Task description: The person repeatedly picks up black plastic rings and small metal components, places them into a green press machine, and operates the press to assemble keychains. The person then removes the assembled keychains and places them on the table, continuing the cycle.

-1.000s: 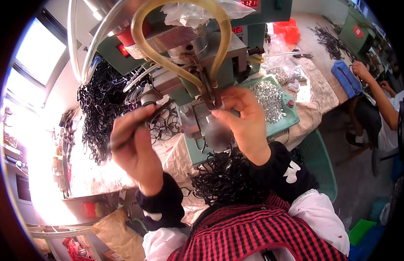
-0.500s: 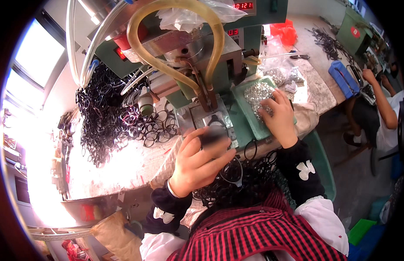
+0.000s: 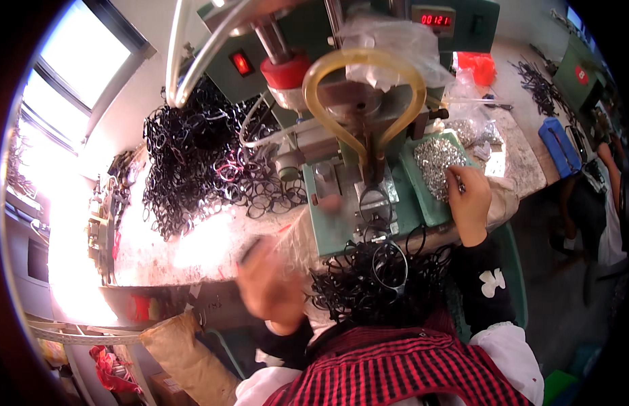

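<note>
My right hand point(image 3: 470, 196) reaches over a green tray point(image 3: 434, 215), its thumb and finger pinched together at a heap of small silver metal parts point(image 3: 437, 166). What sits between those fingertips is too small to make out. Smeared by motion, my left hand point(image 3: 272, 284) is off the table's front edge, left of the machine; a dark blurred shape shows by its fingers. An eyeglass frame point(image 3: 390, 285) lies at the press machine's metal fixture point(image 3: 390, 193), one rim beneath the tool, the other hanging over the front. Below it is a pile of black eyeglass frames point(image 3: 348, 284).
The green press machine point(image 3: 328, 233) has a yellow hose loop point(image 3: 314, 74) above the fixture. A large heap of black frames point(image 3: 186, 162) covers the table on the left. Plastic bags of metal parts point(image 3: 466, 128) lie behind the tray. At far right a co-worker's arm point(image 3: 609, 166) is visible.
My left hand has left the fixture and moved down and left. The right hand's fingers have drawn together at the metal parts. The whole view has shifted, moving the machine rightward in it.
</note>
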Demonstrator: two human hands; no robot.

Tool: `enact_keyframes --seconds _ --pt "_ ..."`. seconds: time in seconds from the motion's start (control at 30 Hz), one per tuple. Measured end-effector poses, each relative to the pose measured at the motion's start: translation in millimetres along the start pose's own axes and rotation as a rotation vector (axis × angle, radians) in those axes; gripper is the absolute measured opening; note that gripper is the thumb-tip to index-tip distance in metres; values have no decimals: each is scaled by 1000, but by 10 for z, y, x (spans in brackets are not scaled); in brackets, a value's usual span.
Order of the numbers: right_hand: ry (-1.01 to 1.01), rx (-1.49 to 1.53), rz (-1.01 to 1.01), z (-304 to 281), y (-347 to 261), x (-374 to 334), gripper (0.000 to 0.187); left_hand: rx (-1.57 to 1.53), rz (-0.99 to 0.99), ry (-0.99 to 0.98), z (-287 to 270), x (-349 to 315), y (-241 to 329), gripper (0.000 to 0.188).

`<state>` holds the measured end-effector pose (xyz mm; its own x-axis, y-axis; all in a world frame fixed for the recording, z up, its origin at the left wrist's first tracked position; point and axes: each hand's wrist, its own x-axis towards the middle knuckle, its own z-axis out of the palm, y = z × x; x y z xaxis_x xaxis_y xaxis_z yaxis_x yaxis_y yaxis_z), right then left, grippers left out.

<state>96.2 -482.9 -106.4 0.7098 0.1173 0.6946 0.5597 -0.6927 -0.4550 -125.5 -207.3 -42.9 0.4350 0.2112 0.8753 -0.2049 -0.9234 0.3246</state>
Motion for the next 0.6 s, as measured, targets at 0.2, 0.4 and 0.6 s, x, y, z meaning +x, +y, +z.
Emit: enact_keyframes --seconds 0.2,0.4,0.6 --pt "6 108 145 -16 -107 77 8 51 -269 98 -229 735 -885 15" --pt "-7 196 163 90 -222 98 14 581 -90 -261 511 836 -2133 9" --pt "45 140 214 -267 -35 -195 14 705 -283 -371 816 387 -2821 19"
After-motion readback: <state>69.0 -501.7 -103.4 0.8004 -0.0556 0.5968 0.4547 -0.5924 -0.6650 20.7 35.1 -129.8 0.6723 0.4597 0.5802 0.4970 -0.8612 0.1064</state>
